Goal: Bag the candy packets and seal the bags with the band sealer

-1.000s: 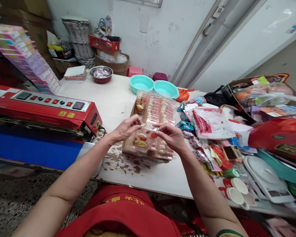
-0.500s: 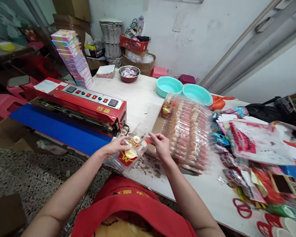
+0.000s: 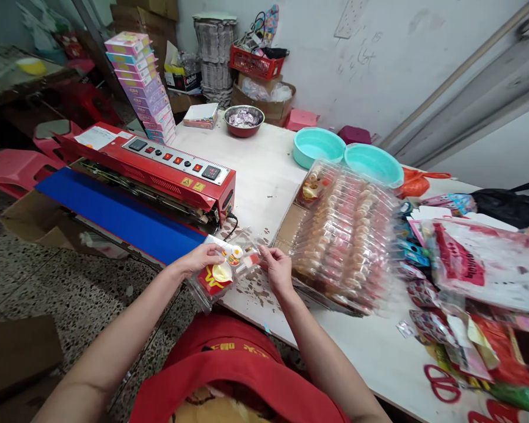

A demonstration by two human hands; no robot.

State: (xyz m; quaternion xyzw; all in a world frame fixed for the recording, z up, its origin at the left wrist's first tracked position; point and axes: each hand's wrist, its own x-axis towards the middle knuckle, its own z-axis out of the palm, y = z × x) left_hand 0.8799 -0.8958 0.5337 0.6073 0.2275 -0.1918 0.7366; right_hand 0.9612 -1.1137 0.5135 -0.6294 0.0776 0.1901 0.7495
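Observation:
Between my hands is a clear plastic pack (image 3: 215, 278) holding small food-shaped pieces, among them a fried egg and a red carton shape with a yellow mark. My left hand (image 3: 201, 259) is closed on the upper left side of the pack. At the opposite end, my right hand (image 3: 277, 269) pinches the clear plastic edge between thumb and fingers. The pack is tilted over the table's front edge, just right of the blue belt (image 3: 127, 220) of a red sealing machine (image 3: 167, 167).
To the right lie rows of similar clear packs (image 3: 344, 235) in a cardboard box. Turquoise basins (image 3: 320, 147) and a steel bowl of sachets (image 3: 243, 120) stand behind. Stacked boxes (image 3: 145, 94) rise behind the machine. Red-handled scissors (image 3: 443, 383) lie among clutter at right.
Both hands have shifted slightly left with the pack, closer to the end of the blue belt. The view has also turned a little. Both hands keep their hold.

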